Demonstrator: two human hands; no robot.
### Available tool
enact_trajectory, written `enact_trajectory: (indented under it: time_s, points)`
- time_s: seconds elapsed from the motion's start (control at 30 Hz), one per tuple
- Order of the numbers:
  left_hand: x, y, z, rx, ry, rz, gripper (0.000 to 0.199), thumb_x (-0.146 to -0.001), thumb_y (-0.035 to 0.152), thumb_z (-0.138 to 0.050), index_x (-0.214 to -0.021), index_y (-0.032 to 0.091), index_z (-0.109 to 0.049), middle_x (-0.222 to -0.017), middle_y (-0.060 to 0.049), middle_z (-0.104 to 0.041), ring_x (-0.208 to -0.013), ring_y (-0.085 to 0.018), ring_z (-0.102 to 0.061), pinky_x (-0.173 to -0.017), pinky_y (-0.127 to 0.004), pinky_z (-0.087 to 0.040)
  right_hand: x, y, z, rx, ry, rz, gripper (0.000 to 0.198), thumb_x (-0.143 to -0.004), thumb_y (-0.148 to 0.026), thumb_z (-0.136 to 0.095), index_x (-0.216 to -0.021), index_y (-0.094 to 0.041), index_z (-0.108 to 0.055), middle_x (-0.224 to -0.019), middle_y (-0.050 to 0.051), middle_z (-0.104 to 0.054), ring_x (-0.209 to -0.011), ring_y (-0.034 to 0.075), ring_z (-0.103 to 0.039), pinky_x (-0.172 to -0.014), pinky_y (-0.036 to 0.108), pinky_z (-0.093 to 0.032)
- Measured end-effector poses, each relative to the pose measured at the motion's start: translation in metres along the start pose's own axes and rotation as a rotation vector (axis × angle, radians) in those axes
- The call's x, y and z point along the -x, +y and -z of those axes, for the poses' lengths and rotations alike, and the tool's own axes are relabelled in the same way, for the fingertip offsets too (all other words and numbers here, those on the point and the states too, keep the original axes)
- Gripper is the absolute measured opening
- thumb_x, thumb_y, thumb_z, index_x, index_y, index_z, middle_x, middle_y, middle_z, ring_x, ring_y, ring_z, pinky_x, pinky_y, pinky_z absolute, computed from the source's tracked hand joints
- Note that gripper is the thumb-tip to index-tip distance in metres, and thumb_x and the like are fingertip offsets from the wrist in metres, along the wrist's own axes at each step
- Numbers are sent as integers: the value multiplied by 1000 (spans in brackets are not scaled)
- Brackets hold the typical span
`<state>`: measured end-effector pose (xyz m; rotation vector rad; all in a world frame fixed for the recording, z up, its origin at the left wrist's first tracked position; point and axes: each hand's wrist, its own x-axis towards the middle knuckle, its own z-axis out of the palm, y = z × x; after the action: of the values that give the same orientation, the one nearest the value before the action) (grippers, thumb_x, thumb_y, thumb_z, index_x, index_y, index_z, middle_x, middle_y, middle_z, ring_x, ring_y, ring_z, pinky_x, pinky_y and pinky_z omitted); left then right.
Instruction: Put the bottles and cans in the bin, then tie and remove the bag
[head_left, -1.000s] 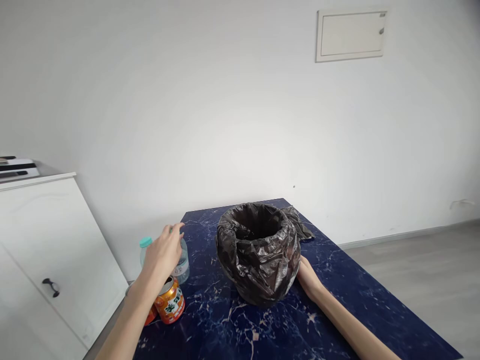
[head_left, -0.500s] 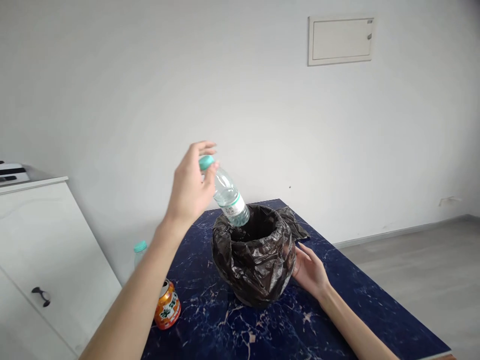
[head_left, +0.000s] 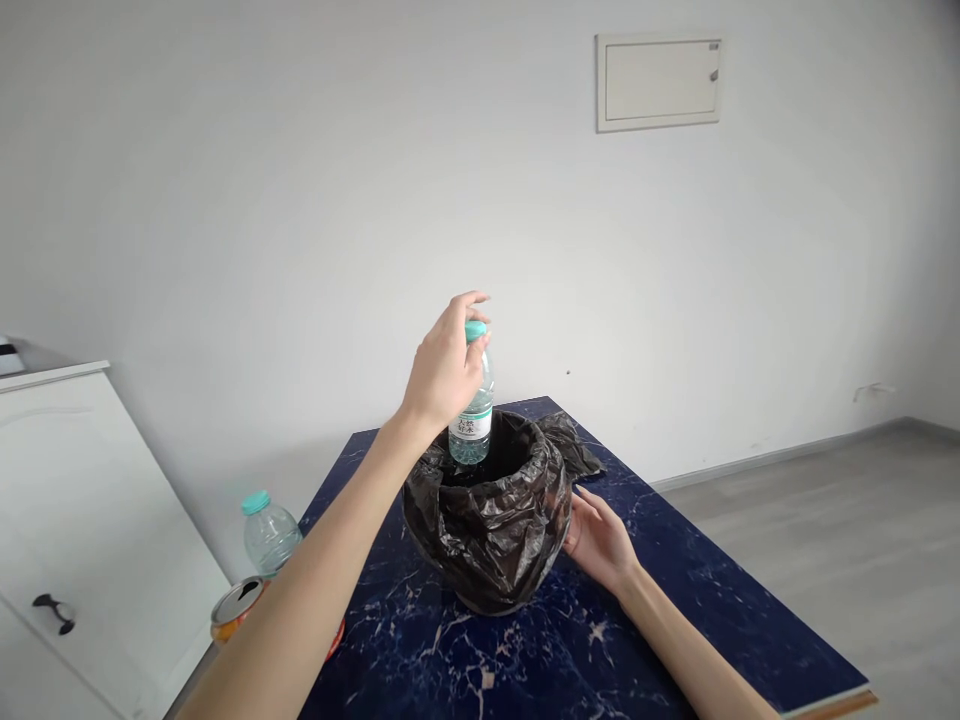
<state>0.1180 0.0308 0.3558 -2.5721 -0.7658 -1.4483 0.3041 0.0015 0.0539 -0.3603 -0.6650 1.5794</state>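
My left hand (head_left: 450, 365) grips a clear plastic bottle (head_left: 471, 424) by its neck, just under the teal cap. The bottle hangs nearly upright, its base at the mouth of a trash bin (head_left: 499, 545) lined with a black plastic bag. My right hand (head_left: 602, 540) rests against the bin's right side, fingers stretched out and partly hidden behind the bag. A second clear bottle (head_left: 270, 535) with a teal cap stands at the left, behind my left forearm. Near it is an orange drink can (head_left: 238, 603) with an opened top, mostly covered by the forearm.
The bin stands on a dark blue marble-patterned table (head_left: 675, 620). Loose black bag plastic (head_left: 570, 445) spreads behind the bin to the right. A white cabinet (head_left: 97, 500) is at the left, and a white wall (head_left: 337, 200) rises behind the table.
My left hand has carried the bottle to the right relative to the bin and turned it from tilted to nearly upright. My right hand stays at the bin. The view has shifted slightly.
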Motion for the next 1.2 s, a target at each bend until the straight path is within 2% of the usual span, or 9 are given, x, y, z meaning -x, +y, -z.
enact_trajectory:
  time_s: [0.27,0.4,0.47,0.77,0.87,0.97,1.2]
  points:
    - [5,1,-30,67,-153,24,38,-102,12,-53,-138,24,-50,-127,-11,-70,-107,-23,-71,-96,-44,-57,-1,1,1,-27,-24,-9,17,-88,-41,-76,-85,-25,-71,-84,0,-77,-66,16,-68,-64,29,-55]
    - [15,-5,-40,83,-347,103,43,-102,18,-52,-144,24,-48,-135,-15,-67,-99,-25,-74,-87,-43,-59,-1,0,1,-46,-31,-10,16,-88,-41,-76,-86,-26,-71,-80,0,-76,-64,17,-67,-62,30,-54]
    - [21,-8,-42,78,-405,141,45,-102,21,-52,-146,24,-48,-137,-16,-67,-97,-25,-74,-87,-43,-59,-2,-1,1,-60,-35,-12,15,-88,-40,-76,-86,-25,-72,-81,0,-76,-66,17,-67,-63,29,-54]
    - [35,-32,-44,22,-472,231,46,-102,30,-54,-147,23,-49,-138,-15,-67,-109,-28,-73,-90,-42,-59,-5,1,7,-105,-77,-4,15,-88,-38,-79,-90,-24,-73,-90,2,-79,-67,16,-67,-59,27,-51]
    - [39,-39,-43,-11,-472,263,42,-104,38,-52,-142,21,-52,-143,-16,-65,-125,-30,-67,-102,-44,-56,-5,2,9,-114,-85,-6,13,-89,-37,-78,-91,-25,-75,-90,2,-80,-65,16,-66,-59,28,-50]
    - [41,-46,-40,-49,-462,304,38,-108,42,-40,-133,20,-58,-145,-16,-65,-139,-31,-59,-112,-46,-49,-5,2,9,-125,-84,-8,13,-89,-36,-78,-90,-24,-75,-91,2,-80,-65,15,-66,-59,28,-50]
    - [54,-67,-27,-98,-488,417,52,-109,55,-30,-131,21,-62,-141,-14,-71,-133,-32,-66,-106,-45,-54,-5,2,9,-121,-53,-5,13,-88,-36,-79,-88,-24,-74,-89,2,-79,-66,16,-66,-59,29,-50]
